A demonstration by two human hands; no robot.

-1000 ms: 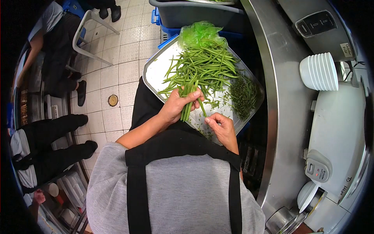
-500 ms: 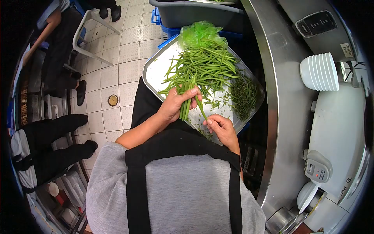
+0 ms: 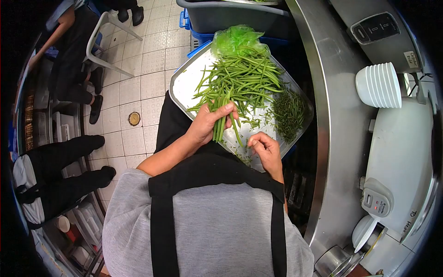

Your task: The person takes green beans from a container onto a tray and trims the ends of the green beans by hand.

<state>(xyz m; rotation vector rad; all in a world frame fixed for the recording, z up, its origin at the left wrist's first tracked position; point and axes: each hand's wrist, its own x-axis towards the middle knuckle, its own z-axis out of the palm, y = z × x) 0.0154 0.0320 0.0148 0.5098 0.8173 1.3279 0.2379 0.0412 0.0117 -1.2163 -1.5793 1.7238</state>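
Observation:
My left hand point(image 3: 205, 125) is closed around a bunch of green beans point(image 3: 218, 131), with one bean sticking out to the right of the others. Just right of that bean's tip is my right hand point(image 3: 267, 153), apart from it, thumb and fingers pinched together; whatever they hold is too small to make out. Under both hands, a pale metal tray point(image 3: 186, 82) rests across my lap. It carries a large pile of green beans point(image 3: 247, 76), a heap of dark green trimmings point(image 3: 288, 115) and scattered small bits. A green plastic bag point(image 3: 237, 39) lies at its far corner.
A grey tub point(image 3: 240, 21) stands beyond the tray. Along my right runs a steel counter point(image 3: 344, 129) with stacked white bowls point(image 3: 378, 85) and a white rice cooker point(image 3: 399, 161). Two people point(image 3: 41, 180) are at the left, near a white stool point(image 3: 102, 44).
My right hand has let go of the protruding bean's tip and moved slightly right. The left hand keeps its hold. At upper left, a person's arm and feet have shifted.

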